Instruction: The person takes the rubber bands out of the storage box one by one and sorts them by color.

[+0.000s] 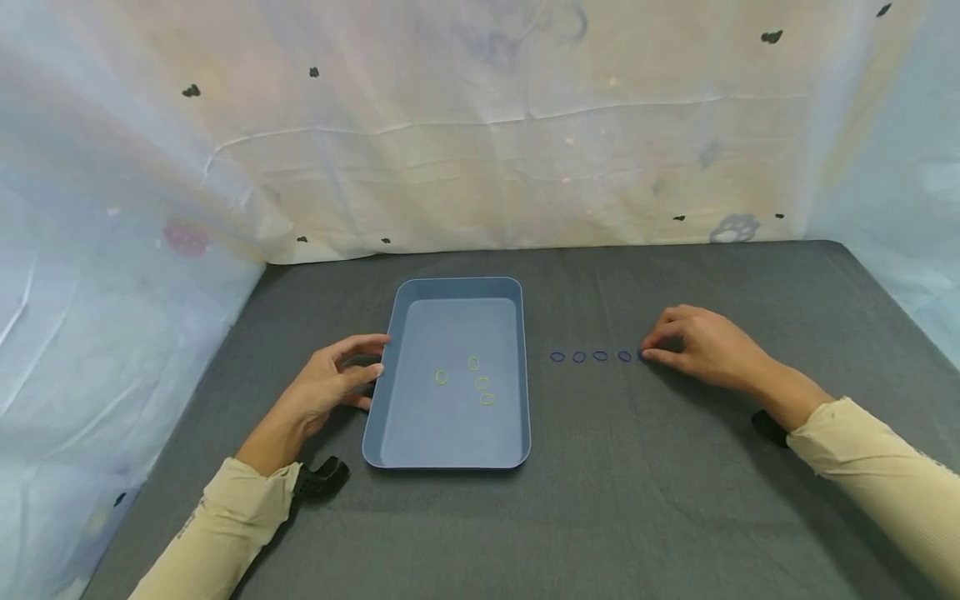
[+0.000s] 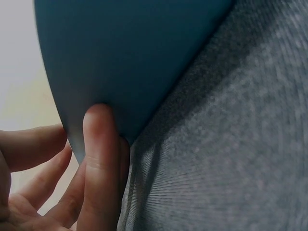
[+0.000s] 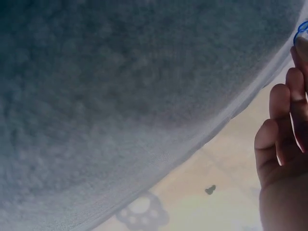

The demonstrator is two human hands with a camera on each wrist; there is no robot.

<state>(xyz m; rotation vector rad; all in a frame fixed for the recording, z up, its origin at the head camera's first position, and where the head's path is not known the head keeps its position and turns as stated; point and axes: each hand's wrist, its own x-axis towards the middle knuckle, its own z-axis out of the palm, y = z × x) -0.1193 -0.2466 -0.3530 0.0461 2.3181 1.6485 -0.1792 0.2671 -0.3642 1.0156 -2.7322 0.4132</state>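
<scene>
A blue tray (image 1: 450,456) lies on the grey table cover (image 1: 660,483), with several yellow rubber bands (image 1: 480,384) inside it. To its right runs a row of small blue rubber bands (image 1: 589,357). My left hand (image 1: 369,358) rests its fingers (image 2: 98,144) against the outside of the tray's left wall (image 2: 130,57). My right hand (image 1: 649,350) sits at the right end of the row. Its thumb and forefinger pinch the last blue band (image 3: 301,30), which is mostly hidden in the head view.
Pale sheeting (image 1: 480,142) walls the table at the back and on both sides. Black wrist mounts (image 1: 321,479) sit under both forearms. The grey cloth (image 3: 120,96) stretches bare in front of the tray and the row.
</scene>
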